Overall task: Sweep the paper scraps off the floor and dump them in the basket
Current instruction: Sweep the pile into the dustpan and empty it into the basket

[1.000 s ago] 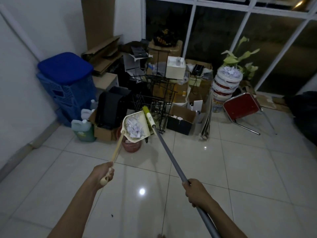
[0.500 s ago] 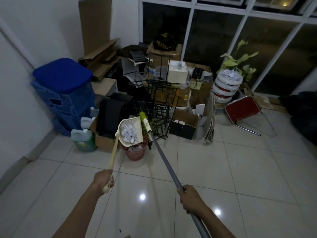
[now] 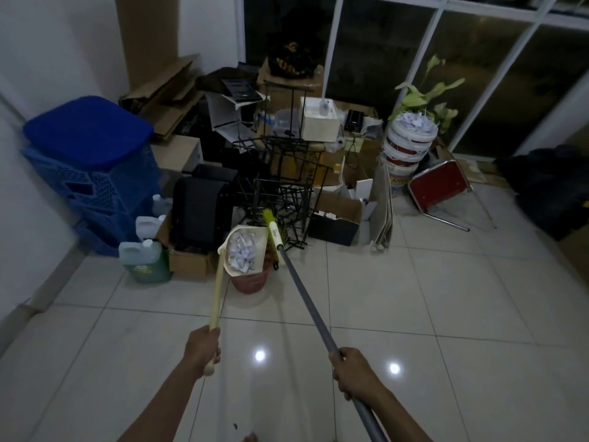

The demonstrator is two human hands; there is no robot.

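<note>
Against the left wall stands a stack of blue crates [image 3: 92, 183] under a blue lid [image 3: 89, 129], with a jug of green liquid [image 3: 145, 261] near its foot and flattened cardboard [image 3: 165, 90] lying behind. In the middle of the clutter a black wire rack [image 3: 287, 173] rises before a white box [image 3: 320, 121]. To the right are stacked white-and-red buckets [image 3: 406, 145], a leafy plant [image 3: 412, 96] and a tipped red chair [image 3: 438, 183], all below the dark window [image 3: 382, 59]. A dark heap [image 3: 541, 186] at the far right may be cloth or bags, too dim to tell.
</note>
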